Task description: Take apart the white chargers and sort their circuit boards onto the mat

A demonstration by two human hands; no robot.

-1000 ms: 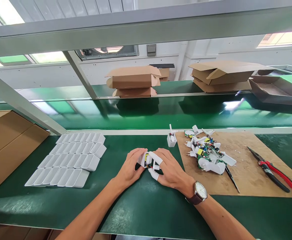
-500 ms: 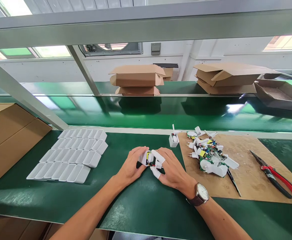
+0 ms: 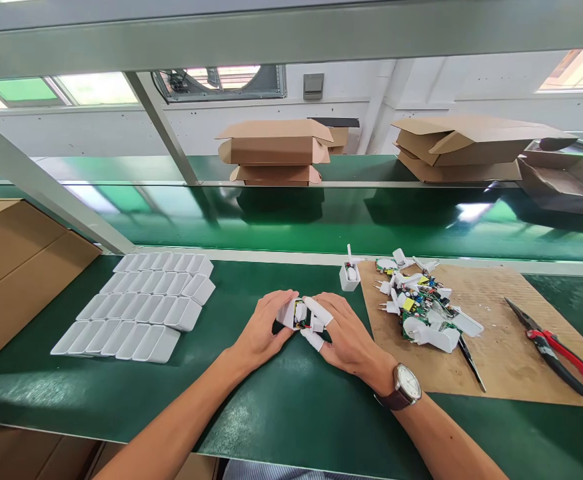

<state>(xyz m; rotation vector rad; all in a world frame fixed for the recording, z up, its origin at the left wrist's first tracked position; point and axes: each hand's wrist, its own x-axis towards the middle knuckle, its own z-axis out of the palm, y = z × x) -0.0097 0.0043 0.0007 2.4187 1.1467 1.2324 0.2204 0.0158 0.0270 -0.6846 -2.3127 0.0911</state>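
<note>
Both hands meet over the green bench in front of me, low on its surface. My left hand grips a small white charger casing with a circuit board showing inside it. My right hand, with white finger cots on two fingertips and a watch on the wrist, pinches the same casing from the right side. Left of my hands lie rows of several empty white casings. To the right a pile of circuit boards and white plug parts rests on a brown cardboard sheet.
A single white casing stands upright near the cardboard's corner. Red-handled pliers lie on the cardboard's right side, and a dark tool lies beside the pile. A large cardboard box stands at far left. Folded cartons sit beyond the conveyor belt.
My hands stay on the casing with only small finger shifts. The view has tilted and shifted slightly; nothing on the bench has been moved.
</note>
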